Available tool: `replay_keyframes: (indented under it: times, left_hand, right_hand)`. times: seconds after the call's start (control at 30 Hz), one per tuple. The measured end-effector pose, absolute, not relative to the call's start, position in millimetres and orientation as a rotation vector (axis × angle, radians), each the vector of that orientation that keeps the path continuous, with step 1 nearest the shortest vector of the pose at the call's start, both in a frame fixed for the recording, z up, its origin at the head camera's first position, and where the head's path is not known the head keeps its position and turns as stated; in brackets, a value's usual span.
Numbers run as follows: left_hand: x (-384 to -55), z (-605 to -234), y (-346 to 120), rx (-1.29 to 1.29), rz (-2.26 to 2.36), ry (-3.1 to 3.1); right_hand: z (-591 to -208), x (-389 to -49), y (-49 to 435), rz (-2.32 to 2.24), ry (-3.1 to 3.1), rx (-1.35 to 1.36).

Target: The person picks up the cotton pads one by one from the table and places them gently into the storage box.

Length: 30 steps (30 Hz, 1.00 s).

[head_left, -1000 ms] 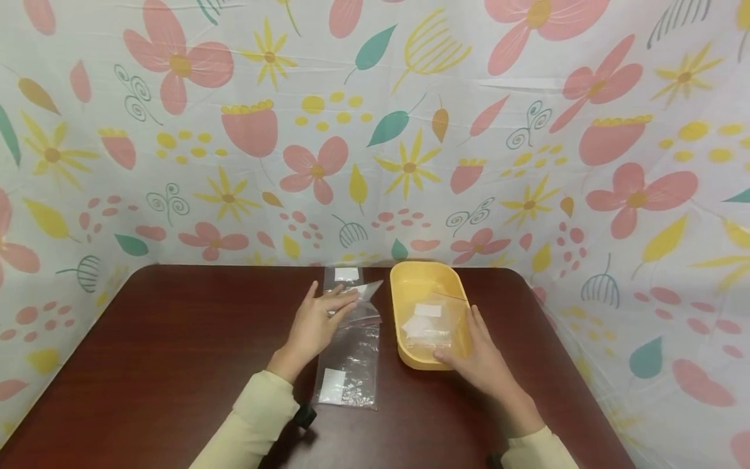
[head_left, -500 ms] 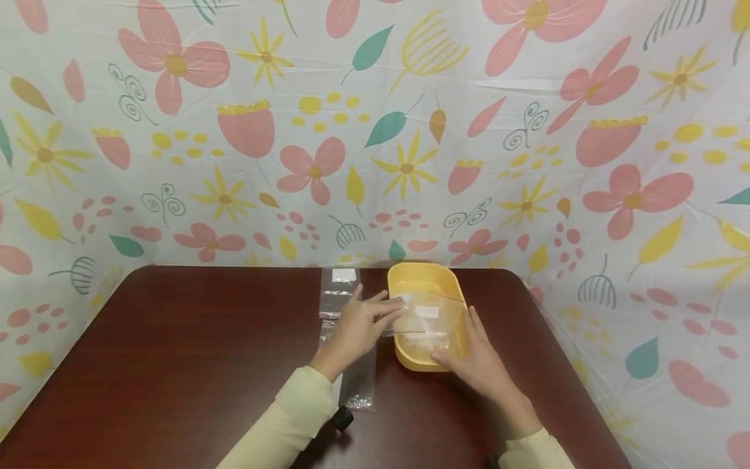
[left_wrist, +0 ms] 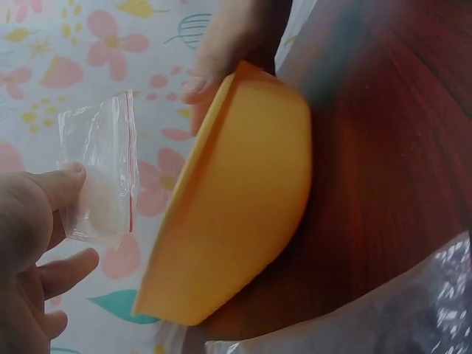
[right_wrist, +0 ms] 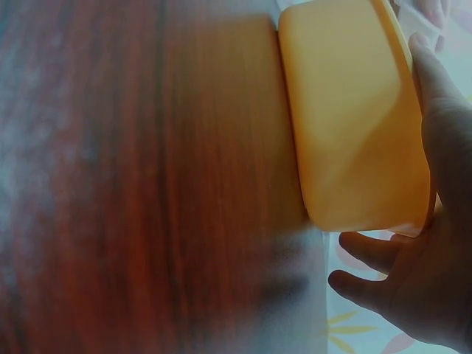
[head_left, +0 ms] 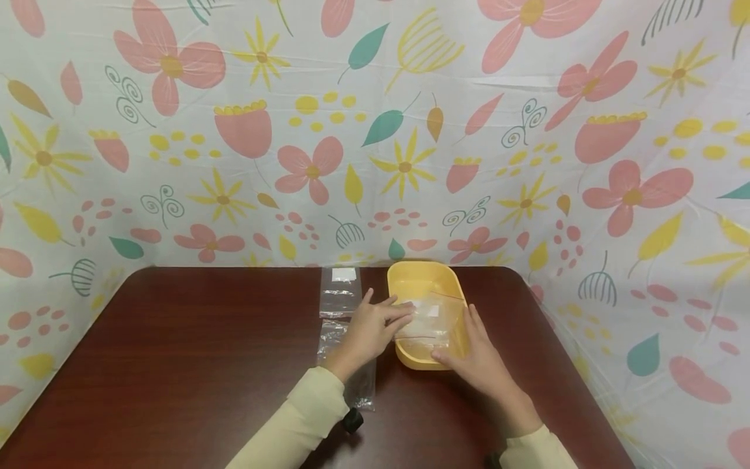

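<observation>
My left hand (head_left: 369, 332) pinches a small clear zip bag (left_wrist: 103, 162), its red seal strip facing the tub in the left wrist view. That bag hangs over a yellow plastic tub (head_left: 424, 363). Another clear zip bag (head_left: 451, 309) with a white label lies inside the tub, partly covered by the held one. At the tub's front right corner my right hand (head_left: 483, 361) rests with thumb and fingers spread along the rim and outer wall. In the right wrist view the thumb (right_wrist: 435, 74) touches the rim and two fingers extend past the tub's end.
Left of the tub, a clear zip bag (head_left: 340, 303) with a white label lies at the table's back edge. A longer clear bag (head_left: 360, 394) lies nearer, partly under my left arm. A flowered cloth (head_left: 316, 215) hangs behind the dark red-brown table (head_left: 193, 365).
My left hand has carried the small zip bag from above the table bags rightward over the tub, then slightly lower. My right hand stays at the tub's corner.
</observation>
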<state>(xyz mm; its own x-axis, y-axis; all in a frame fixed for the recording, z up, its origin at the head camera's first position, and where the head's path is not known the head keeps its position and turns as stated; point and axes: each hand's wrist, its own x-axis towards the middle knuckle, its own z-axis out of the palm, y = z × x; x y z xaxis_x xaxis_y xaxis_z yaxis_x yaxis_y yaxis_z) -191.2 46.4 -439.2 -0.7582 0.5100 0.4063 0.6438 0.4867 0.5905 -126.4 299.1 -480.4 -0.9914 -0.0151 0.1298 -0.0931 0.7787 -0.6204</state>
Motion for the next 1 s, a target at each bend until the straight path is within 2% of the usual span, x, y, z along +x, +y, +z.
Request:
replay_keyframes:
  times: [0.4, 0.67, 1.0]
  left_hand:
    - [-194, -466, 70, -1.023, -0.915, -2.696]
    - [-192, -464, 77, -1.049, -0.667, -2.794]
    - [-192, -467, 76, -1.062, -0.709, -2.791]
  right_hand:
    - [-482, -127, 299, 0.986, -2.852, 0.092]
    - [-481, -129, 299, 0.976, -2.862, 0.076]
    - [-482, -129, 299, 0.956, -2.874, 0.071]
